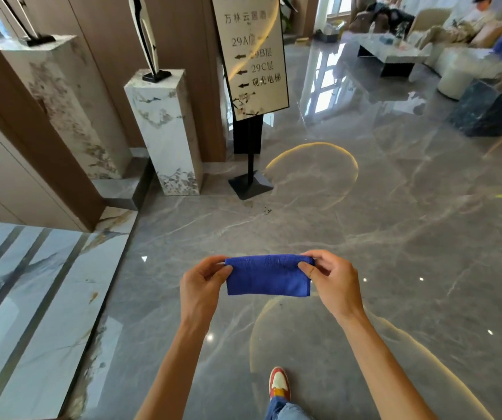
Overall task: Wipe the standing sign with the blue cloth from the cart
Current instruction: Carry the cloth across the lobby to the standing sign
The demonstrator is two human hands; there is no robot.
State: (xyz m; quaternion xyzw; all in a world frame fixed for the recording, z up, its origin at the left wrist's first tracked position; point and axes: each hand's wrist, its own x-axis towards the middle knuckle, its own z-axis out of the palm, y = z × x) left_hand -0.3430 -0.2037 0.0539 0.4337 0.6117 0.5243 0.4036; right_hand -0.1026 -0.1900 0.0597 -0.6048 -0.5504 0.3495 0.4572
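A folded blue cloth (268,275) is stretched flat between both hands in front of me, above the grey floor. My left hand (202,283) pinches its left edge and my right hand (330,280) pinches its right edge. The standing sign (254,56) is a tall cream panel with black arrows and lettering on a thin black pole with a black square base (250,184). It stands well ahead of the cloth, apart from both hands. No cart is in view.
Two marble pedestals (168,131) with sculptures stand left of the sign against a wood-panelled wall. A raised marble step (40,283) runs along the left. Sofas, a low table (395,54) and a dark block (486,110) are at the far right. My shoe (279,383) is below.
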